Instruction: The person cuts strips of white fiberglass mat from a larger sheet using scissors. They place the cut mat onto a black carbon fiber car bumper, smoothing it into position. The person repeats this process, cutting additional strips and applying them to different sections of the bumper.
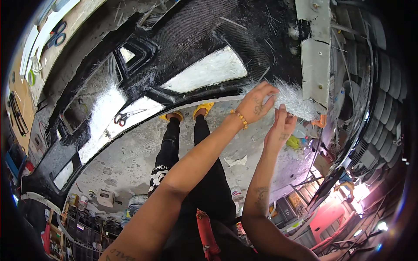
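A shaggy white fibreglass mat (298, 102) lies along the near edge of a large black moulded panel (187, 32), at its right end. My left hand (256, 104), with a beaded bracelet at the wrist, has its fingertips closed on the mat's left part. Just right of it my right hand (283, 125) grips the mat's near edge from below, its index finger pointing up. Part of that grip is hidden. Farther left on the panel is another frayed white fibre piece (104, 108), beside scissors (125, 117) lying on a white area.
A pale metal bracket (315, 56) stands up at the panel's right end. On the bench at far left are dark-handled scissors (56, 35) and a green tape roll (31, 78). Grey stacked parts (385, 95) line the right side. My feet in yellow clogs (203, 108) stand beneath the near edge.
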Demonstrator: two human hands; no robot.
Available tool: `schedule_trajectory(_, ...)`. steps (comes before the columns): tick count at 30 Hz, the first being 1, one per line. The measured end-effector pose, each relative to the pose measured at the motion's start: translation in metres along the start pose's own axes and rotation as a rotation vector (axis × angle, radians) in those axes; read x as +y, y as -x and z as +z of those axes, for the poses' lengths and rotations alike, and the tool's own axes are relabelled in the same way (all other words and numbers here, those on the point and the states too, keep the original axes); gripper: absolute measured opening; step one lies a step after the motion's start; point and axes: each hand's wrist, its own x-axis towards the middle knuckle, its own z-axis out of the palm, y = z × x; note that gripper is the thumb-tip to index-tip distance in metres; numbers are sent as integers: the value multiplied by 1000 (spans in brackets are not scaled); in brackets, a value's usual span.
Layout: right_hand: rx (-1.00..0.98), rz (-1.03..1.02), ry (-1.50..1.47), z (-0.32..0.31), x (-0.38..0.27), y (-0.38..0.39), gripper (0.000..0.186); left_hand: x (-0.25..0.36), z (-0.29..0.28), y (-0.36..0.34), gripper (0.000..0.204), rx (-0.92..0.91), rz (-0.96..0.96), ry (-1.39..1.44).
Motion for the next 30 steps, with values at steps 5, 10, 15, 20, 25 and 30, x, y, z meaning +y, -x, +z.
schedule_trajectory(5,184,-32,145,14,4,-22,36,1,9,-24,25,51,-97,-34)
schedule_trajectory(10,308,-12,276,31,-4,-20,46,1,13,-37,43,-21,-330,-129)
schedule_trajectory(15,406,19,375,37,-6,-17,62,-2,15,-35,40,25,-277,13)
schedule_trajectory(20,456,-107,421,27,15,-31,74,-3,15,-38,46,-35,-275,-31)
schedule_trajectory(25,458,-104,309,26,13,-32,70,-4,17,-38,44,-5,-222,-73)
schedule_trajectory(30,476,-158,412,19,16,-38,63,1,20,-41,51,-9,-164,-249)
